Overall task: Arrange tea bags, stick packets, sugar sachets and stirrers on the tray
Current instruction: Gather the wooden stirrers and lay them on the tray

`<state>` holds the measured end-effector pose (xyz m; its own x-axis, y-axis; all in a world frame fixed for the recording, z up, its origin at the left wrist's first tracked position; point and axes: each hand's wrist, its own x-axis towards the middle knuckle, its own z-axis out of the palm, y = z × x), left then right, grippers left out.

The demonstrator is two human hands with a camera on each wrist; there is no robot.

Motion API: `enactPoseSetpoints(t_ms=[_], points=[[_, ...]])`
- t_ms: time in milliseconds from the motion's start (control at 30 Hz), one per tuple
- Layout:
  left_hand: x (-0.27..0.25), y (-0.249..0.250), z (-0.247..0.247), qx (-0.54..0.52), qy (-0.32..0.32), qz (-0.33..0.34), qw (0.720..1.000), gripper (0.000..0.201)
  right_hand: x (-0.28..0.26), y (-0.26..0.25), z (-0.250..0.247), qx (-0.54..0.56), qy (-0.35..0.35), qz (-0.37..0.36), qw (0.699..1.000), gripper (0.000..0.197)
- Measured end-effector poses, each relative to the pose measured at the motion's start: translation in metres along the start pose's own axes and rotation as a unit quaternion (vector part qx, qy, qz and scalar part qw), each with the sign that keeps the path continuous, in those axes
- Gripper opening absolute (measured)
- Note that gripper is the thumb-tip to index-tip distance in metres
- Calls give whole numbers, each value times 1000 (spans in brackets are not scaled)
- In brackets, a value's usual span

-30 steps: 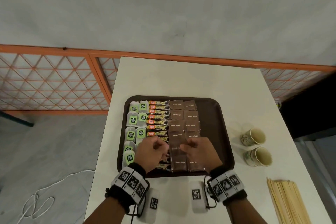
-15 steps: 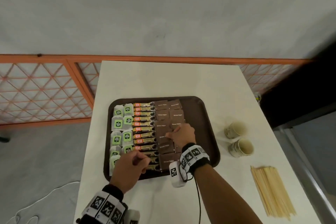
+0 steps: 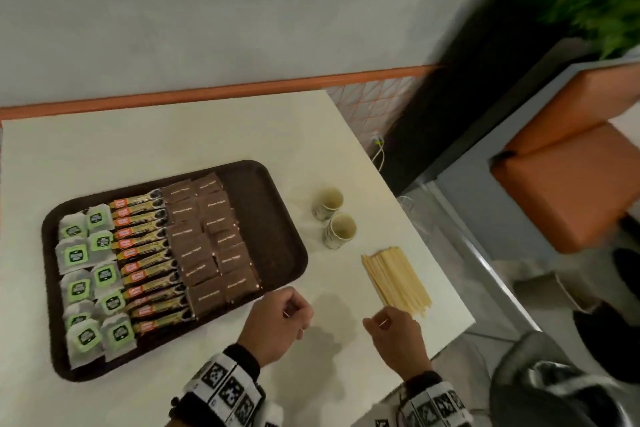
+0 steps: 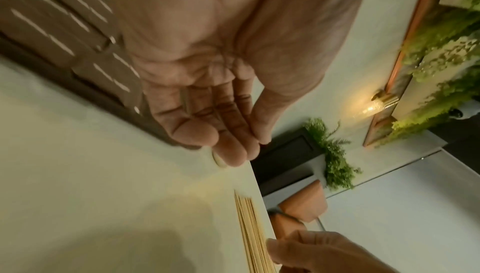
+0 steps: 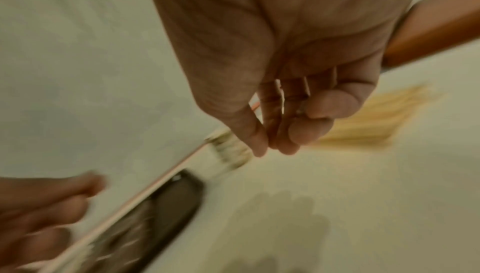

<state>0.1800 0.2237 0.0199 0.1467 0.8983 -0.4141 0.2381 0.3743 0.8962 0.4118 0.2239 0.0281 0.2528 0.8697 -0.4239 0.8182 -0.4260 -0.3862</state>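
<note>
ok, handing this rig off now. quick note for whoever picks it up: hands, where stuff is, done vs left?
Left hand: holds nothing, fingers loosely curled, over the table just off the tray's near right corner.
Right hand: holds nothing, at the near end of the stirrers, no grip yet.
Tray: tea bags in the left columns, stick packets in the middle, brown sugar sachets to their right; the right strip is bare.
Done: bags, sticks, sachets.
Left: the stirrers, lying on the table right of the tray. Two paper cups lie beyond them.

Head view looks down; both wrist views closely share the stirrers (image 4: 253, 234).
</note>
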Motion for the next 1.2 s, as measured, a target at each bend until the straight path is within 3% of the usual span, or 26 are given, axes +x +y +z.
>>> enactPoseSetpoints(t_ms=[133,200,300,400,533,633,800,933,1067,1200], points=[[26,12,61,19,-34,-50,998,12,62,54,-37,-29,37,39,998,12],[47,17,90,-2,-41,-97,994,12,94,67,-45,-37,33,33,998,29],[82,15,129,-36,-14,-173,984,33,124,72,-49,-43,-2,23,999,57],[119,-3,158,-19,23,-200,979,29,141,74,-47,-77,-29,37,996,85],[137,1,177,-113,66,-255,958,49,150,76,-40,-74,-35,37,996,99],[144,17,182,-154,79,-285,943,54,147,70,-29,-85,-55,-5,995,92],[148,37,184,-106,79,-299,945,47,138,61,-21,-119,-66,3,991,94],[157,31,184,28,88,-273,958,46,131,54,-9,-126,-29,-13,992,64],[161,30,188,46,83,-275,957,37,125,47,8,-164,3,-59,985,33],[164,33,184,25,53,-288,956,34,125,42,16,-165,-6,-71,984,27]])
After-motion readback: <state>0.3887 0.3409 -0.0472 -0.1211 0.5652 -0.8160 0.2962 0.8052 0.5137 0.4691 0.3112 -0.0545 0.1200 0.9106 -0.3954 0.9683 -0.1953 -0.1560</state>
